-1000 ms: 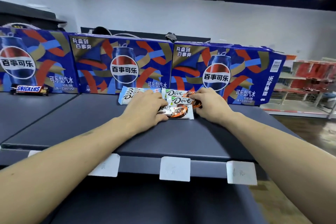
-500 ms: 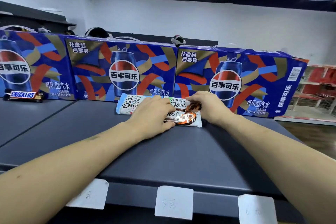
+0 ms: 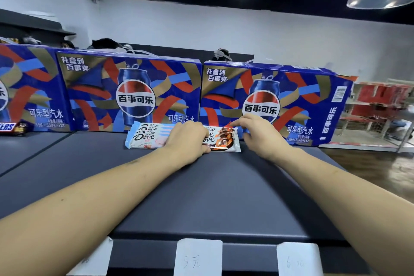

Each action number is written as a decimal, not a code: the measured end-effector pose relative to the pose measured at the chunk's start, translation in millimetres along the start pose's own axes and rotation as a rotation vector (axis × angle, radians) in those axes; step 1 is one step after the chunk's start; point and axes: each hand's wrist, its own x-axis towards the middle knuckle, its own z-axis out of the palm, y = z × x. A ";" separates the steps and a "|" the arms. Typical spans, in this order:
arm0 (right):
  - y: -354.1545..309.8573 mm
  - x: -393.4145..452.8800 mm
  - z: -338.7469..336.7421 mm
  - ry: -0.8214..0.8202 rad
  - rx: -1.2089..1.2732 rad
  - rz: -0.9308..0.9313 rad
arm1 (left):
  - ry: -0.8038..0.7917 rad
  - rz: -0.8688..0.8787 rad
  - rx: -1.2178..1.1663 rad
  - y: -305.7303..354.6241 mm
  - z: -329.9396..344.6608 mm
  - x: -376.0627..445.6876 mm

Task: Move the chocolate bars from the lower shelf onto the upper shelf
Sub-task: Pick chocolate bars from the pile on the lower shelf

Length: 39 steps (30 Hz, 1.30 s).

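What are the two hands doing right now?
Left hand: rests on the Dove bars, grip cannot be told.
Right hand: open, holding nothing.

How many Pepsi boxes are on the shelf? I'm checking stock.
3, side by side along the back: one cut off at the left edge, one in the middle, one on the right. More may lie outside the frame.

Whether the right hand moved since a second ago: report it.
Yes, slightly up: the right hand now overlaps the logo on the right Pepsi box, fingers off the Dove bars.
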 end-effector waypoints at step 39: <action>-247.1 -146.1 -2.9 0.248 0.029 0.188 | 0.116 -0.057 -0.272 -45.2 -83.1 -243.9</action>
